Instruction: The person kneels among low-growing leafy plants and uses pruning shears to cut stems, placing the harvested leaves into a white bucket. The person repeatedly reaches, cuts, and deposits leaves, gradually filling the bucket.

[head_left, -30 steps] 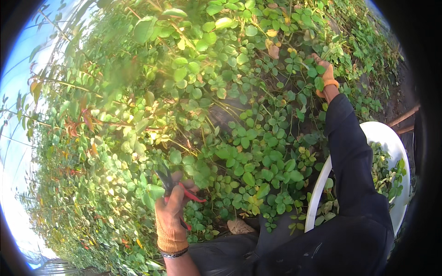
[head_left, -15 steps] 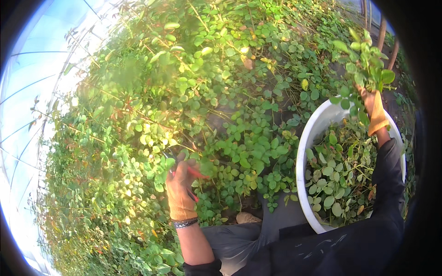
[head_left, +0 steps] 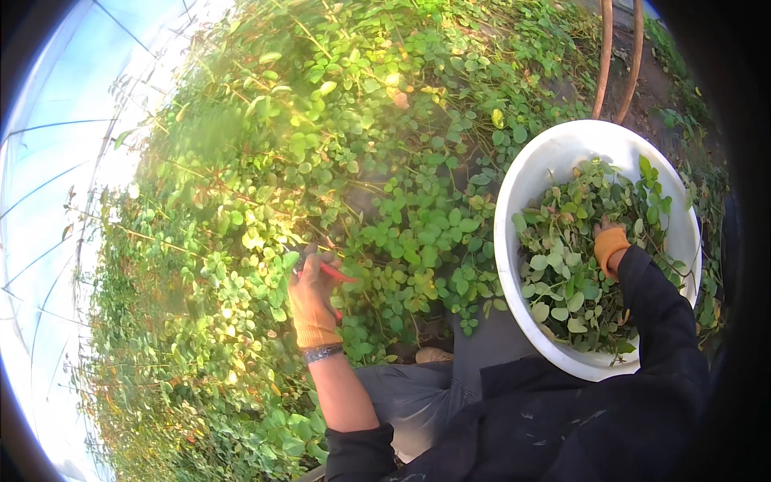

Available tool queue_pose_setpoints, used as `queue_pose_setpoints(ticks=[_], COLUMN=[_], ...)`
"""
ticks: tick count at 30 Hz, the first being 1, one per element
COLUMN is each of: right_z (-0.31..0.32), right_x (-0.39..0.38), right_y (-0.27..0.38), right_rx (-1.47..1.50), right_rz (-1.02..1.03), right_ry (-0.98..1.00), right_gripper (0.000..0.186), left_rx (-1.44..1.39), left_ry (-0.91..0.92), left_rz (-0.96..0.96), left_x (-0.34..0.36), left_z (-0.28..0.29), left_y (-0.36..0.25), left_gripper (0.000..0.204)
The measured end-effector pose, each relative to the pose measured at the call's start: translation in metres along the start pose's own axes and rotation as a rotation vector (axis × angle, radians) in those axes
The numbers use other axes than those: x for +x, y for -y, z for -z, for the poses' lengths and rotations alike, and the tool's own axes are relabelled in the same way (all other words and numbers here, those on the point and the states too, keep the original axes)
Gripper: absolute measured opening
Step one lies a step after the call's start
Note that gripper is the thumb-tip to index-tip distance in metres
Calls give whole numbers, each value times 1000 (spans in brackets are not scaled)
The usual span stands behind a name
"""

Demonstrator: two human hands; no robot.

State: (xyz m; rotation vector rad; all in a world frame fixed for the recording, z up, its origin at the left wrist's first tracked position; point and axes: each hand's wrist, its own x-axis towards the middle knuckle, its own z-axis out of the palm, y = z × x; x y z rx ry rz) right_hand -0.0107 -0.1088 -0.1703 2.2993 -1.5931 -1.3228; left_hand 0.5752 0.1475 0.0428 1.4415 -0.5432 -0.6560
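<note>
My left hand point(head_left: 312, 301), in an orange work glove with darker fingers, is closed around red-handled pruning shears point(head_left: 338, 274) among the leafy bushes. Leaves and the hand hide most of the blades. My right hand point(head_left: 611, 247), gloved alike, reaches down into a large white tub point(head_left: 505, 257) at my right. It presses into a heap of cut leafy stems point(head_left: 562, 273), and the leaves cover most of its fingers. Whether it still grips any stems is not visible.
Dense green bushes point(head_left: 418, 233) spread ahead and to the left, some leaves yellowed. Two brown poles point(head_left: 604, 64) rise just beyond the tub. Translucent sheeting on thin ribs point(head_left: 56, 169) closes off the left. My bent leg point(head_left: 486, 345) lies beside the tub.
My right hand has moved down from above the tub's far rim, where it held a leafy bunch, into the heap. My left hand stays in nearly the same place with the shears.
</note>
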Motion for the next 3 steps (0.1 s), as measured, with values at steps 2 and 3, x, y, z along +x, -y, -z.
queue_pose_setpoints(ticks=[2, 3], right_z=[-2, -1], right_x=[12, 23], right_y=[-16, -36], right_rx=[290, 385], right_rz=[-66, -44], right_ry=[-57, -10], right_gripper=[115, 111], left_rx=[-32, -42], left_ry=[-33, -54], left_rz=[14, 25], left_x=[0, -4], left_z=[4, 9], left_y=[1, 2], left_gripper=[58, 58])
